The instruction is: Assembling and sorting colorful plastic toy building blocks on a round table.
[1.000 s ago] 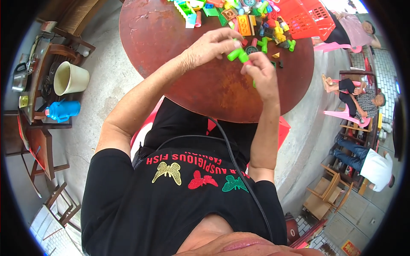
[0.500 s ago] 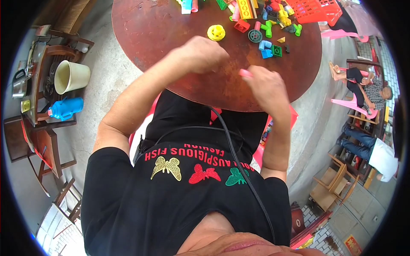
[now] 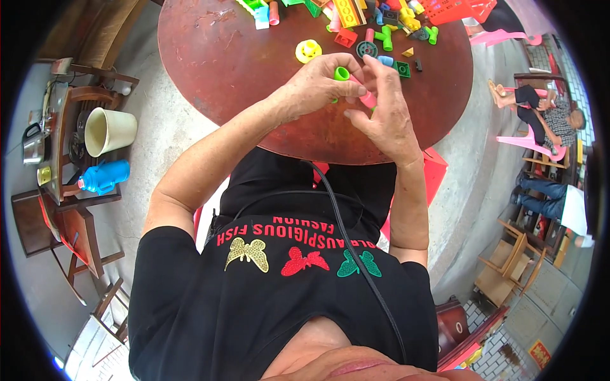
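Note:
Over the near part of the round brown table [image 3: 210,70], my two hands are close together. My left hand [image 3: 311,89] is closed on a bright green tube connector [image 3: 341,73], its round open end facing up. A pink tube [image 3: 368,99] is in the fingers of my right hand [image 3: 393,117], against the green connector. Fingers hide whether the two are joined. Just beyond lie a yellow round piece [image 3: 309,51], a dark grey-green wheel [image 3: 366,49], a blue tube piece [image 3: 385,61] and a dark green brick [image 3: 401,68].
Farther back are a red brick [image 3: 345,38], a green T-shaped connector [image 3: 384,37], a yellow block [image 3: 351,13] and a red basket [image 3: 445,10]. A black cord [image 3: 337,203] hangs down my front. Left on the floor stand a cream bucket [image 3: 111,132] and a blue flask [image 3: 105,176].
My hands have come together from apart. The pink tube in my right hand now meets the green connector, which was hidden in my left hand before. The view has shifted slightly.

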Tool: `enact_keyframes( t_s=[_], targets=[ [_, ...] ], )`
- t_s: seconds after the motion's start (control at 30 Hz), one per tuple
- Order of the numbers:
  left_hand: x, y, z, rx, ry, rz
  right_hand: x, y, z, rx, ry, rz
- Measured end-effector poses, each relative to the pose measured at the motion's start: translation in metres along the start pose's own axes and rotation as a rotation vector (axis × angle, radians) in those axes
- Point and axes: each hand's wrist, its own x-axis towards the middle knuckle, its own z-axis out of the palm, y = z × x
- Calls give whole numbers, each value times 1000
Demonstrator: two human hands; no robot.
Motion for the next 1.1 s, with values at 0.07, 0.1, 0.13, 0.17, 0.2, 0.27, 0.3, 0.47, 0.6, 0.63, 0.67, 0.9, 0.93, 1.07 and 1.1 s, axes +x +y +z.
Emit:
enact_keyframes(
  t_s=[0.07, 0.1, 0.13, 0.17, 0.2, 0.27, 0.3, 0.47, 0.6, 0.63, 0.67, 0.9, 0.93, 1.07, 1.1],
  targets=[
    [-1, 4, -6, -136, 50, -98, 1, -1, -7, 94, 107, 15],
    [0, 7, -7, -142, 98, -92, -1, 3, -9, 30, 191, 44],
    [0, 6, -8, -142, 100, -87, -7, 10, -8, 28, 191, 39],
    [0, 3, -9, -71, 103, -34, -13, 16, -5, 409, 206, 238],
    [1, 2, -9, 0, 107, 17, -18, 21, -5, 792, 217, 435],
    [-1, 1, -7, -22, 90, 11, -22, 11, 1, 994, 203, 480],
    [-1, -1, -7, 285, 96, 139, -23, 13, 4, 969, 164, 490],
    [-7, -5, 9, 1189, 83, 516, -22, 9, 21, 874, 114, 566],
    [-6, -19, 11, 1166, -41, 372, -27, 8, 28, 786, 112, 515],
    [-7, -14, 10, 1166, -42, 370, -30, 9, 26, 787, 112, 516],
    [-8, -8, 9, 1120, -155, 299, -34, 10, 22, 793, 28, 534],
    [-3, 6, -13, 245, -681, -212, -51, 32, -28, 1254, 274, 163],
    [-1, 5, -9, 247, -690, -208, -43, 38, -41, 1510, 362, -24],
    [2, -6, 13, -428, -34, -349, -33, 26, -6, 1116, 464, 289],
    [2, -10, 18, -560, 53, -402, -30, 24, 11, 1046, 454, 316]
  ],
)
